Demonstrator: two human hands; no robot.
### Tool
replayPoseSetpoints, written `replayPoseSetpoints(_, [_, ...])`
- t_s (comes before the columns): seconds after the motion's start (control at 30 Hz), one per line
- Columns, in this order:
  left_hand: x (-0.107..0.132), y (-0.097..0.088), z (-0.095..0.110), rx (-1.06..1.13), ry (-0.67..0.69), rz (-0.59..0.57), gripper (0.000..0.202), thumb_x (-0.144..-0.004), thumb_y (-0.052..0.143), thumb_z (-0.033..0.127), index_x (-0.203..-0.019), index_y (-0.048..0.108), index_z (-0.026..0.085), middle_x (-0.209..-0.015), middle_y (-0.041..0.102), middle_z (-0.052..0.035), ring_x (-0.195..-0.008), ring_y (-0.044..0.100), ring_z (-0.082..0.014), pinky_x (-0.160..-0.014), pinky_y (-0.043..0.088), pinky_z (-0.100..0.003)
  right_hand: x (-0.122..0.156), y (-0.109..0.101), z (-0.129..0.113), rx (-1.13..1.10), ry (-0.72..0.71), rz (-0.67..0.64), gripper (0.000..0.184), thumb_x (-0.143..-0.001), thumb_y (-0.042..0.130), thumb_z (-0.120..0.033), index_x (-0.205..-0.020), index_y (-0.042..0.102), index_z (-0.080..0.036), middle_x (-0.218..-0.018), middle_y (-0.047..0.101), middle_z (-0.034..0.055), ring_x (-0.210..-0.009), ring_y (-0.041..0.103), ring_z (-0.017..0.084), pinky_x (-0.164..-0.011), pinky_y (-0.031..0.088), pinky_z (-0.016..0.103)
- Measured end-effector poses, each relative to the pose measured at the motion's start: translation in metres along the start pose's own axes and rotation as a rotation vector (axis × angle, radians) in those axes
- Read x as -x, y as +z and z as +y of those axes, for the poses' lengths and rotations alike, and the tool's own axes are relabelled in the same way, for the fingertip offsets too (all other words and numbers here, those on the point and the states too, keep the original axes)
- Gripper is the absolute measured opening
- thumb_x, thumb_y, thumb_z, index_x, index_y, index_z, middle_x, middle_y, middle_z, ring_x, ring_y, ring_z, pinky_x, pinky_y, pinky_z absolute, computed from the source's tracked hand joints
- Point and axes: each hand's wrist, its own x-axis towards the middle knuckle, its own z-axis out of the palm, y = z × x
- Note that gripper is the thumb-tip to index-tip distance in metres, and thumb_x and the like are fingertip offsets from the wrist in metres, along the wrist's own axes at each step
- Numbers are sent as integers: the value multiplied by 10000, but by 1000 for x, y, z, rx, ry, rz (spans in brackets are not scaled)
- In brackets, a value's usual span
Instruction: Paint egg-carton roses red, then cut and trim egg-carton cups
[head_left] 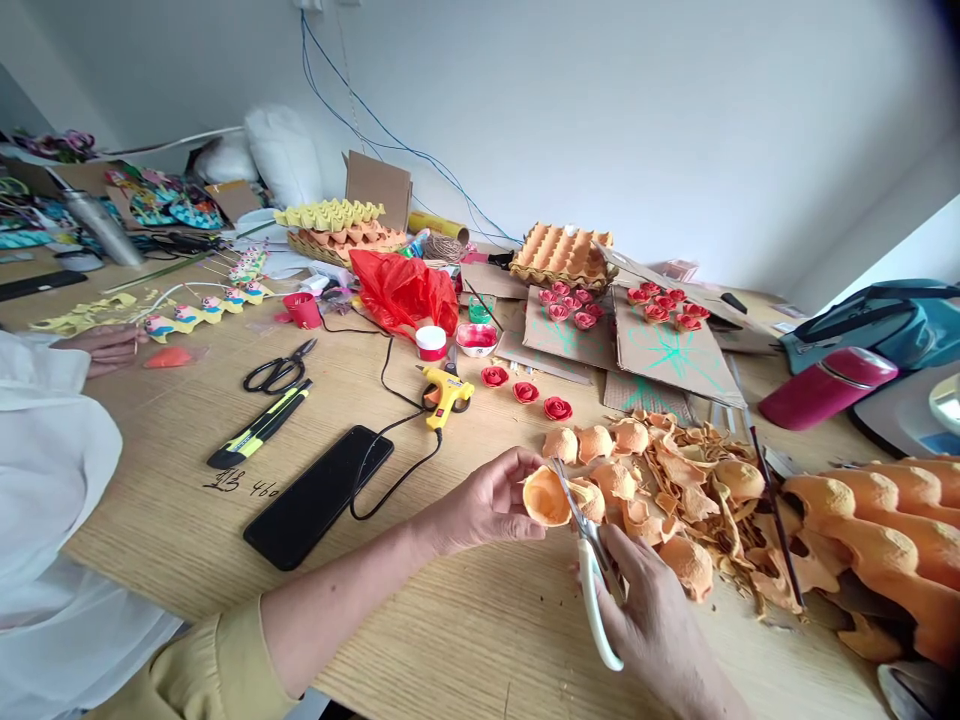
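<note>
Between the thumb and fingers of my left hand [491,505] is an orange egg-carton cup [547,498], its hollow side facing me. My right hand [652,610] grips white-handled scissors [592,590], whose blades reach up to the right edge of the cup. Just beyond them lie several cut cups [615,480] and a heap of torn carton scraps [686,470]. Three red paper roses [525,392] sit in a slanting row behind my left hand.
A yellow glue gun [448,393], a black phone [319,497], a utility knife [259,425] and black scissors [279,370] lie to the left. Orange egg trays [885,520] fill the right side, near a red flask [827,388]. A co-worker's hand [105,345] is at far left.
</note>
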Motion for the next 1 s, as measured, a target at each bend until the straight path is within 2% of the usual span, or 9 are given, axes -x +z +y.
replayPoseSetpoints(0.1, [1,3,0,-58,26,17,445,-768,881,245,-1118,613,185,-1044,636,-33,-897,647,-135,-773,529,-254,0,2,5,8,0,-34,284,-1014,511,-348,-767,416,-245,-651,535,-42,-561,498,131,-561,421,254])
replayPoseSetpoints(0.17, [1,2,-1,-80,13,1,436,-782,868,266,-1123,609,181,-1036,654,-38,-857,658,-135,-759,537,-265,1,2,8,27,-10,-54,252,-999,527,-343,-791,426,-244,-682,542,-36,-595,507,143,-602,432,276])
replayPoseSetpoints(0.37, [2,-1,1,-158,-13,1,459,-726,906,229,-1096,639,175,-1104,684,-55,-996,672,-154,-874,523,-265,2,0,12,63,-15,-75,193,-947,582,-324,-840,444,-242,-757,561,-17,-679,536,172,-680,446,322])
replayPoseSetpoints(0.5, [2,-1,4,-169,-24,-9,473,-717,915,279,-1099,657,172,-1106,688,-71,-1000,670,-170,-870,520,-270,1,-2,10,34,-41,-89,208,-953,571,-299,-816,425,-243,-735,545,-31,-654,520,159,-690,441,324])
replayPoseSetpoints(0.73, [1,-3,12,-161,-8,-21,495,-706,923,358,-1097,687,168,-1079,661,-43,-993,642,-147,-878,511,-249,0,-5,5,42,-68,-65,291,-983,553,-312,-758,380,-248,-649,501,-51,-578,474,137,-598,406,282])
replayPoseSetpoints(0.9, [0,-6,13,-105,-27,-22,489,-762,877,403,-1124,664,153,-1005,670,-53,-846,652,-147,-732,549,-266,0,-6,5,76,-94,-22,327,-996,558,-348,-744,377,-246,-616,484,-55,-545,474,125,-540,382,254])
replayPoseSetpoints(1.0, [-1,-9,12,-86,4,-5,485,-787,852,424,-1132,648,152,-999,671,-57,-808,652,-144,-691,557,-266,0,-5,6,69,-99,-7,309,-996,544,-310,-743,378,-244,-620,489,-57,-541,482,117,-548,388,248])
